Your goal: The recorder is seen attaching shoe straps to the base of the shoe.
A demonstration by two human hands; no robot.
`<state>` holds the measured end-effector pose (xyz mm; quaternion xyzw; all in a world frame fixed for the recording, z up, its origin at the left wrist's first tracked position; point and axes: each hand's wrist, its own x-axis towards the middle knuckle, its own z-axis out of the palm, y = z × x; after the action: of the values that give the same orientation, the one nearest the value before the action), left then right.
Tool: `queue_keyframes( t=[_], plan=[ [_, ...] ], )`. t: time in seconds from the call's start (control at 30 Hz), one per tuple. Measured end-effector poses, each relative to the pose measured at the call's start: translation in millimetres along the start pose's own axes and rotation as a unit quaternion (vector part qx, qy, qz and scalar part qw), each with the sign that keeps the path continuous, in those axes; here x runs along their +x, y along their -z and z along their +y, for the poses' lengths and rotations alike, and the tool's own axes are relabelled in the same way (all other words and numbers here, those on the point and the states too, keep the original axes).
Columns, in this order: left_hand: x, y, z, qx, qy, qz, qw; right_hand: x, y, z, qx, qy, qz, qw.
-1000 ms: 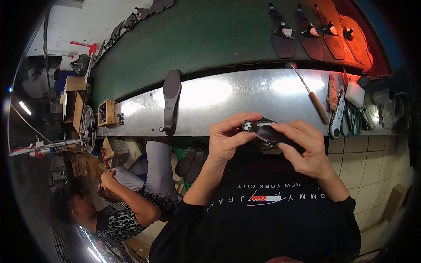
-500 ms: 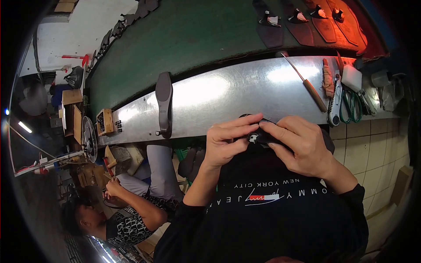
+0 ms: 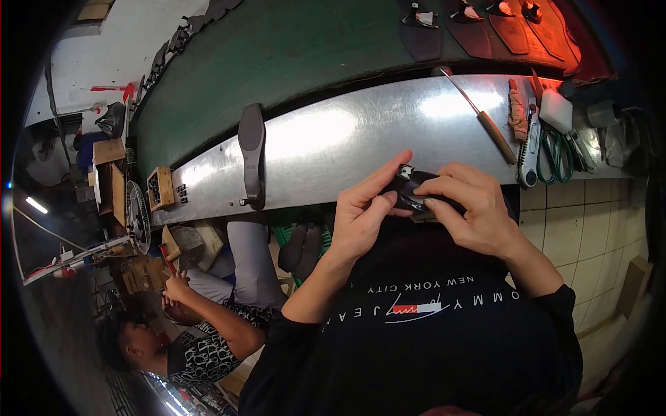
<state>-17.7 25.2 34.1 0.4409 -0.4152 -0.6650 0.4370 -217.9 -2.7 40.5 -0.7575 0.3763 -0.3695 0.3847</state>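
Note:
Above the front edge of the metal bench, both hands hold a dark sandal sole with a glossy black strap piece and a small white patch at its end. My left hand is around the left end, its fingers stretched upward and its thumb pressing on the piece. From the other side, my right hand pinches it between bent fingers and thumb. The right-hand fingers partly cover the sole. Farther left, another dark sandal sole lies across the metal strip, with a small black and white bit at its near end.
An awl, a utility knife and green-handled scissors lie at right. Several strapped soles line the green table. A wooden box stands left, near a fan and a seated co-worker.
The sole has turned in my hands, bringing its white patch up toward the left fingertips. My left hand has opened out from a curled grip; my right fingers have shifted along the piece.

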Motion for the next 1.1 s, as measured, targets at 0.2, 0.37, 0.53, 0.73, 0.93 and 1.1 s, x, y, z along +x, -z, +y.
queue_keyframes(
  t=[0.2,0.37,0.53,0.73,0.93,1.1],
  plan=[
    [-3.2,-8.7,0.9,0.004,-0.020,0.043,0.999,-1.3,-5.3,1.2,-0.070,0.059,0.004,0.996],
    [-6.3,-8.0,-4.1,0.021,-0.033,0.053,0.998,1.5,-3.8,-0.8,-0.124,0.118,-0.019,0.985],
    [-1.5,-0.3,-2.2,-0.035,0.032,0.048,0.998,4.2,4.9,5.8,-0.067,0.097,-0.091,0.989],
    [4.8,-2.3,2.1,-0.023,0.043,0.061,0.997,0.7,3.2,3.9,-0.024,0.000,-0.104,0.994],
    [8.6,-5.0,7.2,-0.010,0.041,0.062,0.997,-2.3,-4.4,9.5,-0.027,0.004,-0.057,0.998],
    [12.3,0.8,11.2,-0.052,0.101,0.065,0.991,-5.2,-11.2,11.4,-0.057,0.059,0.000,0.997]
  ],
)
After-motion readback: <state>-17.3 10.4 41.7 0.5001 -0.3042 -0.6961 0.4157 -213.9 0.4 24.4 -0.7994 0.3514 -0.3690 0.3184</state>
